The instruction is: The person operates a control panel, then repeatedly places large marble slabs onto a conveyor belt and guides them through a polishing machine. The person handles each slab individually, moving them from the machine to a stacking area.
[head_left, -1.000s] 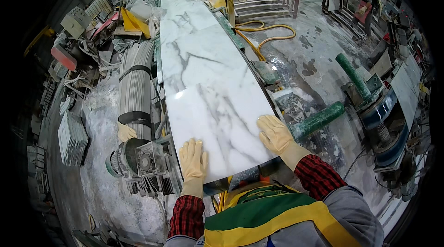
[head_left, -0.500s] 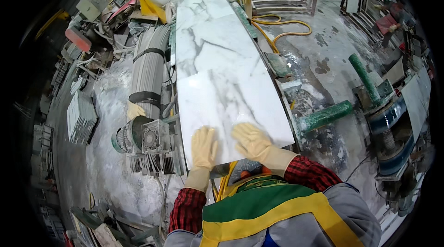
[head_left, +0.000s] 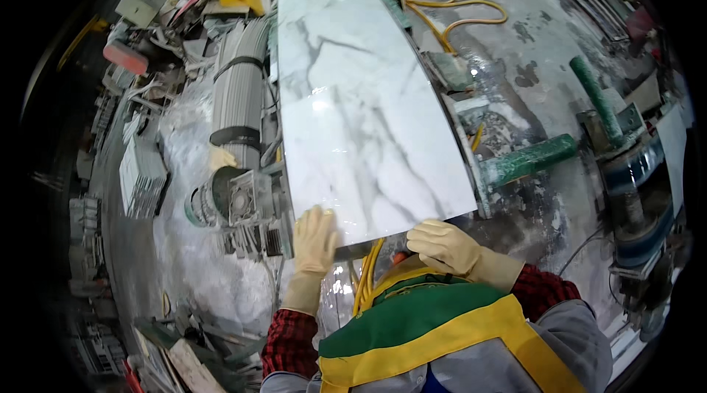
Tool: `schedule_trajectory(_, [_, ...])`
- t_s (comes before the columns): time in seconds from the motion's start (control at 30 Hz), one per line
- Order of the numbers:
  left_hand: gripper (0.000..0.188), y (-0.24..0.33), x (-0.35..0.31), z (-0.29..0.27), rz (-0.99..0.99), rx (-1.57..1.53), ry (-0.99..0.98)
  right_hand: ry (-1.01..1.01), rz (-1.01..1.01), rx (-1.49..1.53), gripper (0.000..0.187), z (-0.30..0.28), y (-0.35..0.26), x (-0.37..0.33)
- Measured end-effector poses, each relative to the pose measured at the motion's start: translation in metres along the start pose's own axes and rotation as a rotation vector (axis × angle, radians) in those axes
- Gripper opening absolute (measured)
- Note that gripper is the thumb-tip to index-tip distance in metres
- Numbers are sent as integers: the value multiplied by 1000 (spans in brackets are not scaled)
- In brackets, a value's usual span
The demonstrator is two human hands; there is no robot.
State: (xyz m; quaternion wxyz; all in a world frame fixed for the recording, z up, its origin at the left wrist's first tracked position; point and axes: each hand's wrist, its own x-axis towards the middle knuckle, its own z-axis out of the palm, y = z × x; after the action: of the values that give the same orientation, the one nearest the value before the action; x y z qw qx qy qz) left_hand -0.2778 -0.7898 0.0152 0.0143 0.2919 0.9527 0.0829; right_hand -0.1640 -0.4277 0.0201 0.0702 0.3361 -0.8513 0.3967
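Note:
A glossy white slab (head_left: pixel 368 135) with grey marble-like veins lies lengthwise in front of me, wet in places. Cream rubber gloves cover both my hands. At the slab's near left corner rests my left hand (head_left: pixel 314 242), its fingers stretched forward over the surface and close together. My right hand (head_left: pixel 449 247) is at the near edge, right of the middle, with fingers curled at that edge; its thumb is hidden. Further slabs of the same pattern continue beyond this one, and the seams are faint.
Left of the slab stand a ribbed grey roller cover (head_left: pixel 239 91) and a motor (head_left: pixel 221 198). Green posts (head_left: pixel 530 160) jut out at the right. Yellow hose (head_left: pixel 471 21) lies on the wet floor. A stack of tiles (head_left: pixel 142 176) stands further left.
My hands have drawn back from flat on the slab to its near edge. The right hand moved rightward and its fingers curled. The view has shifted slightly.

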Motion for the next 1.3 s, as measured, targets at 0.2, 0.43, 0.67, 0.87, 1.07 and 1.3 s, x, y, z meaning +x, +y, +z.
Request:
schedule_trajectory(0.2, [60,-38,53,30,172,-39,145,264,507,344,31,44,-11,-33])
schedule_trajectory(0.43, [58,5,47,44,458,-122,71,621,1200,1345,51,154,24,33])
schedule_trajectory(0.67, [53,5,49,40,687,-284,-138,1239,1045,1633,61,203,30,46])
schedule_trajectory(0.87, [58,-55,71,39,626,-214,119,1079,1204,1533,57,180,-36,34])
schedule_trajectory(1.07, [62,-76,144,48,572,-125,303,987,1538,1387,43,187,-80,-35])
schedule_trajectory(1.3, [77,-46,263,-21,312,16,206,1111,1536,1379,46,229,-53,-55])
